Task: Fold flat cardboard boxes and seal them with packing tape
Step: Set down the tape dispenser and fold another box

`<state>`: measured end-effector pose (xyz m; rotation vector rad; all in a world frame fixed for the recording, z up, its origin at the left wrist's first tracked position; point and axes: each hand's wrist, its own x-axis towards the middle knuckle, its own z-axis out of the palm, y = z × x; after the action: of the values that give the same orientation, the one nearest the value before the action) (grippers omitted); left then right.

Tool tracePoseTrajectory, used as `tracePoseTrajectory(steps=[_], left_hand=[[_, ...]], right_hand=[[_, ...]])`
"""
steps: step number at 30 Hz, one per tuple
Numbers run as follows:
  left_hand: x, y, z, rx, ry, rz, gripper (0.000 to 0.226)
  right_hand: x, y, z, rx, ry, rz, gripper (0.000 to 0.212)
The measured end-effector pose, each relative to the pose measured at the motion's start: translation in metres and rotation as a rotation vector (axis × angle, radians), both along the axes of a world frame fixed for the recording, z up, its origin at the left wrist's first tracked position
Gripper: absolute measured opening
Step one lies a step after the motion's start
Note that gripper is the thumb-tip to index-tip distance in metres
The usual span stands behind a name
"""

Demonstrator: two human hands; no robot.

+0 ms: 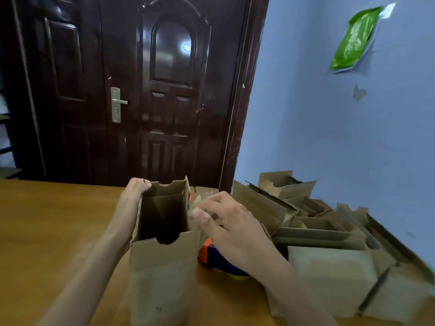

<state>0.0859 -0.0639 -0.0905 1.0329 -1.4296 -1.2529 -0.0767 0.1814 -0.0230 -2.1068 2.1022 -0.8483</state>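
Your open box [162, 243] stands at lower centre of the frame on the table [47, 220]. It looks light and thin-walled, so it will likely buckle; hold it by the creased corners. Your left hand [135, 188] grips the far left rim; your right hand [226, 222] pinches the right flap [196, 203].
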Motion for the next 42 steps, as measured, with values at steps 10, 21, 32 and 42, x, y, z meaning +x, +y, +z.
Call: tracePoseTrajectory(steps=[10, 21, 32, 42], left_hand=[[0.012, 0.085, 0.020, -0.049, 0.299, -0.167, 0.041], [-0.003, 0.074, 0.009, -0.028, 0.165, -0.068, 0.044], [0.007, 0.072, -0.009, 0.146, 0.086, -0.123, 0.025], [0.002, 0.074, -0.023, 0.143, 0.026, -0.075, 0.023]], right_hand=[[0.002, 0.015, -0.013, 0.068, -0.211, -0.001, 0.050], [0.017, 0.018, -0.016, 0.031, -0.248, -0.253, 0.078], [0.034, 0.002, -0.043, -0.053, -0.090, -0.079, 0.057], [0.030, -0.001, -0.075, 0.246, -0.073, 0.068, 0.090]])
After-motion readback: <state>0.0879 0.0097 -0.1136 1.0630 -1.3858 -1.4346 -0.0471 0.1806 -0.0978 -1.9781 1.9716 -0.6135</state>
